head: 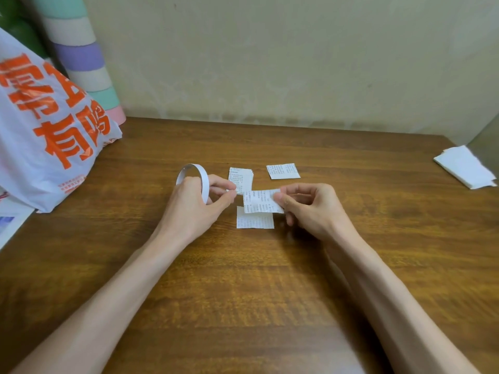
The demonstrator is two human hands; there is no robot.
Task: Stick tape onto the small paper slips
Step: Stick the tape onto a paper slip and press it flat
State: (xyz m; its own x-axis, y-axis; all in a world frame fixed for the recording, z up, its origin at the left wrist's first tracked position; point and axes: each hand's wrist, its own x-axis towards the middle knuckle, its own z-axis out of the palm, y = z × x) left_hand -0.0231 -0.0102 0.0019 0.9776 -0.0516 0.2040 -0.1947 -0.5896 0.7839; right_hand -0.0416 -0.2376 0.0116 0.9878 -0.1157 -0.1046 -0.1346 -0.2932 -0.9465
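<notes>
One bag [48,136], perhaps full, left hand [194,206] tape [202,172], right hand [310,209] slip [259,201]

Not much of the person in shot, just two arms. The left forearm [108,292] and right forearm [391,292] are both bare from the bottom edge of the picture up to the wrists. They look long and fairly slim, narrowing at the wrist. The left hand [194,209] shows faint knuckle and tendon lines on its back. The right hand [310,209] has long, thin fingers. It's too blurry to say anything about the nails.
</notes>
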